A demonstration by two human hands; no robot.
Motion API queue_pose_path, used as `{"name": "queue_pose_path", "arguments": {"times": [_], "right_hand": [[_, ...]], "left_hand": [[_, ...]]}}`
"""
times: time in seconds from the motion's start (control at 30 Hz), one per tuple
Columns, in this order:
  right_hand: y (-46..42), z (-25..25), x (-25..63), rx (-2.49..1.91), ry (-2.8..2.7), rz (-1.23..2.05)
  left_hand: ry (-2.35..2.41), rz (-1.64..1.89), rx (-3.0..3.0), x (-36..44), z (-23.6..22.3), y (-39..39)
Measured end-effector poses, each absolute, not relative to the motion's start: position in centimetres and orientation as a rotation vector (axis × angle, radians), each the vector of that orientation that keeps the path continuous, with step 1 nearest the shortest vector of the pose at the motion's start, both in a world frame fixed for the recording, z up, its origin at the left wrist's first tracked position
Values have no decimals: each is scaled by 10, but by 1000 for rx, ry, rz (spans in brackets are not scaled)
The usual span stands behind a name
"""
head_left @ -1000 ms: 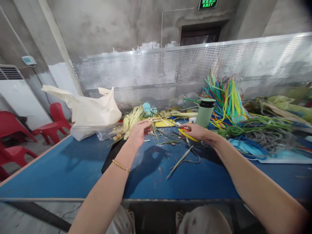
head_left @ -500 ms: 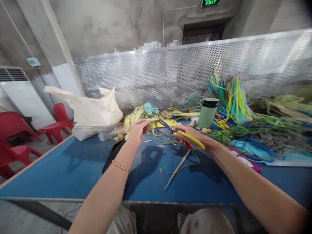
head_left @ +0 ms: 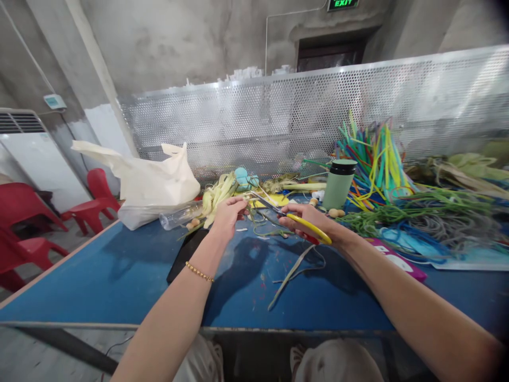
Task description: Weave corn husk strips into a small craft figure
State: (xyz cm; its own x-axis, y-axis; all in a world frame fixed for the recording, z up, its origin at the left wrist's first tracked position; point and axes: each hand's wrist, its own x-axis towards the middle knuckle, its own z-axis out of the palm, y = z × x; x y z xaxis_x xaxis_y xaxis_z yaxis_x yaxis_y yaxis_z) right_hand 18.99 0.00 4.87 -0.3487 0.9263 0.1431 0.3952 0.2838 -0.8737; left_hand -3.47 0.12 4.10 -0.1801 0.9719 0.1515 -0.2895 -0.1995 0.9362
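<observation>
Scissors with yellow and red handles point(head_left: 312, 228) are held in my right hand point(head_left: 303, 217), the fingers closed round the grips. Their blades point left toward my left hand point(head_left: 229, 216), whose thumb and fingers are pinched together. Something thin and pale shows at those left fingertips, too small to name. Just behind the left hand lies a bundle of pale yellow-green husk strips point(head_left: 218, 193). Below the scissors, a flat grey-green strip point(head_left: 289, 278) lies curled on the blue table point(head_left: 139, 289).
A white plastic bag point(head_left: 155, 183) and a clear bottle point(head_left: 175, 218) stand at left. Right of my hands are a green tumbler point(head_left: 339, 188), colourful strips point(head_left: 384, 164), tangled green cords point(head_left: 433, 209) and a purple packet point(head_left: 401, 260). A perforated metal panel point(head_left: 246, 127) runs behind.
My right hand and the scissors have shifted slightly left. My left hand has moved a little to the right, its fingertips still pinched.
</observation>
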Motion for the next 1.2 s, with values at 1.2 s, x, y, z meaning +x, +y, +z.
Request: {"name": "queue_pose_path", "arguments": {"times": [1.2], "right_hand": [[2, 54, 206, -1096, -2000, 1099]], "left_hand": [[868, 1287, 1193, -36, 47, -8]]}}
